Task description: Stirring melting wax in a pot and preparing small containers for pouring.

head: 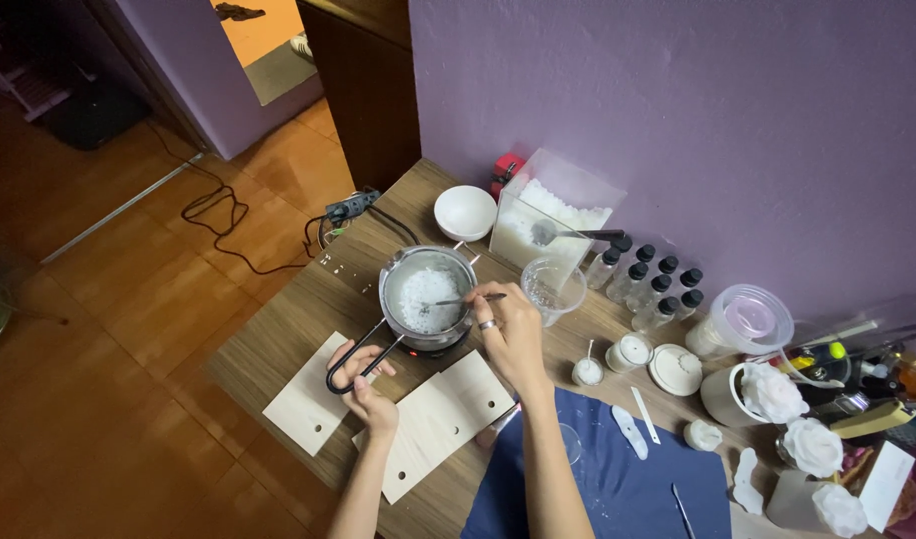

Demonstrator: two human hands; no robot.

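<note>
In steel pot [427, 290], granular white wax [425, 295]

Clear plastic box [553, 215], white flakes inside, against purple wall. Right of box: eight small clear bottles [649, 279], black caps. Farther right: lidded translucent tub [745, 321]. No screens or signs.
</note>
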